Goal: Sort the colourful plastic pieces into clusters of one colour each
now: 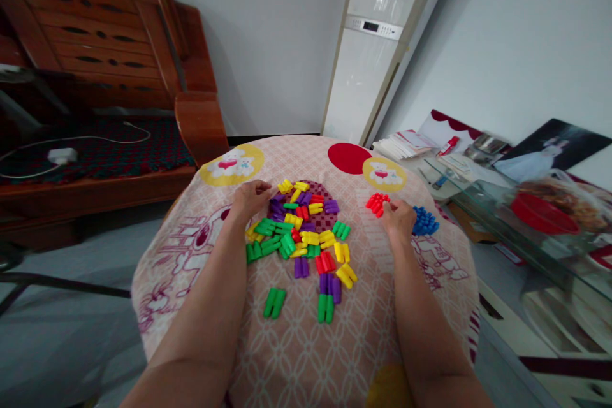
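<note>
A loose pile of plastic building pieces [310, 238], in yellow, green, purple and red, lies on a round cloth-covered table [296, 363]. At the pile's far left edge is my left hand [249, 201], its fingers bent but apart, close to some purple pieces [277, 209]. I see nothing held in it. Off to the right, my right hand [400, 219] has thumb and fingertips closed at the edge of a small group of red pieces [377, 203]. Beside that hand sits a cluster of blue pieces [425, 222], partly behind it.
Nearer to me lie a green piece [274, 303] and a joined purple-and-green pair [326, 308]. A glass-topped cabinet [530, 229] with papers and a red bowl [545, 212] stands at right. A wooden bench [100, 70] is at left, a white upright unit [363, 76] behind.
</note>
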A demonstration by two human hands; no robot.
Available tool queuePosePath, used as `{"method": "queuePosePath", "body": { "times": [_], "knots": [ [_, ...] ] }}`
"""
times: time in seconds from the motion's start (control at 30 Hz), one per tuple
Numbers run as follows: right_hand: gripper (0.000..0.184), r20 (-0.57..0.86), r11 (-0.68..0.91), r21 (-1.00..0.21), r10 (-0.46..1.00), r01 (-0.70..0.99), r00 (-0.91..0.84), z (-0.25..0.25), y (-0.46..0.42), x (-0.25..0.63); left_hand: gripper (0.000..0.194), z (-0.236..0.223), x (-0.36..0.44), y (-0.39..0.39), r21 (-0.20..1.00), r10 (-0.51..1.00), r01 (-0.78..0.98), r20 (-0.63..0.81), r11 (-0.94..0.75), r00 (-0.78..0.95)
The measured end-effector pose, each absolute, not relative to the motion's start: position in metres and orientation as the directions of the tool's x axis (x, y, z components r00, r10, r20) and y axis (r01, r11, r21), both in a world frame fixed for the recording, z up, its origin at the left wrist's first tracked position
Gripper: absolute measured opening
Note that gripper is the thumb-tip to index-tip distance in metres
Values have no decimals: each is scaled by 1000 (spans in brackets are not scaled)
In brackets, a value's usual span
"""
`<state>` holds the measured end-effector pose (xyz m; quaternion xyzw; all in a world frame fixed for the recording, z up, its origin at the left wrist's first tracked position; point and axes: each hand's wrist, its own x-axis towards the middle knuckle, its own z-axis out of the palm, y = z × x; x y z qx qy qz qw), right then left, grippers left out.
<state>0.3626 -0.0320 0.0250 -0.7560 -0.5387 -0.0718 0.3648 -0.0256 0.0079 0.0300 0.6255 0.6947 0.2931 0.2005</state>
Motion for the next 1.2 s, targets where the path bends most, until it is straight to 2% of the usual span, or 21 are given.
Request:
{"method": "queuePosePath", "body": {
  "times": [0.1, 0.2, 0.3, 0.47, 0.63, 0.73, 0.93, 1.07, 1.2],
  "knots": [
    [30, 559, -139, -478, 714, 867, 422, 33, -38, 351, 40, 47, -11, 2, 660, 977, 742, 209, -121, -27],
    [29, 591, 24, -471, 751, 882, 295, 34, -41, 337, 39, 55, 20, -3, 601, 918, 702, 333, -382, 215],
    [28, 570, 140, -441, 806, 887, 157, 28, -42, 324, 43, 42, 56, -6, 514, 843, 669, 346, -537, 412],
    [27, 456, 249, -399, 889, 883, -45, 22, -45, 307, 43, 13, 83, -6, 298, 848, 801, 297, -519, 439],
    [28, 386, 355, -433, 904, 829, -186, 25, -49, 296, 38, 14, 79, 0, 231, 864, 843, 273, -485, 423],
    [27, 376, 365, -476, 907, 801, -190, 25, -49, 296, 27, 21, 74, 2, 296, 865, 817, 250, -495, 434],
    [27, 385, 351, -616, 915, 705, -119, 25, -50, 297, 20, 37, 62, -3, 564, 875, 670, 277, -482, 396],
    [27, 299, 308, -787, 948, 534, -106, 27, -52, 292, 21, 47, 64, -9, 717, 853, 469, 377, -516, 361],
    [36, 219, 257, -893, 965, 370, -143, 29, -54, 289, 27, 50, 75, -13, 820, 825, 274, 362, -503, 434]
  ]
}}
